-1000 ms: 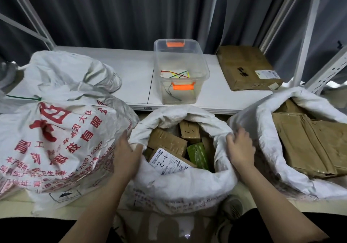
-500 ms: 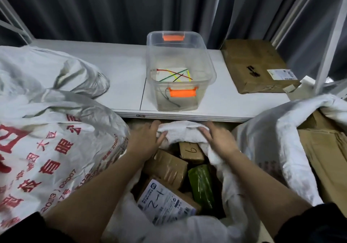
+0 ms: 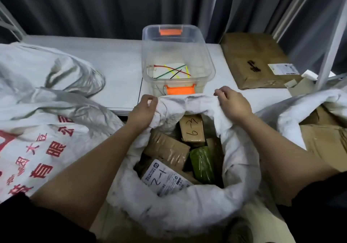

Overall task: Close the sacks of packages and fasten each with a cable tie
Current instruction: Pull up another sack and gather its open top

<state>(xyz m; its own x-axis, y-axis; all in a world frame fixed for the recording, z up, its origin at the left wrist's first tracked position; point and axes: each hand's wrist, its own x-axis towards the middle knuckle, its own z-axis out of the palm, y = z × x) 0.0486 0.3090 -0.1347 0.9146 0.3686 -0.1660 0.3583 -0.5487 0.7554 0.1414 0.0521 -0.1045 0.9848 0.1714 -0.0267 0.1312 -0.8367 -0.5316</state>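
Note:
An open white woven sack stands in front of me, its rolled rim wide open. Inside lie brown cardboard packages, a green wrapped parcel and a labelled parcel. My left hand grips the far rim on the left. My right hand grips the far rim on the right, and both lift it up. Behind the sack, a clear plastic bin with orange latches holds several coloured cable ties.
A white shelf runs across the back. A full white sack with red lettering lies at the left. Another open sack with flat cardboard boxes sits at the right. A brown parcel rests on the shelf beside a metal upright.
Both hands went from the sack's sides to its far rim, then spread apart and lifted that rim up. The camera moved closer over the sack.

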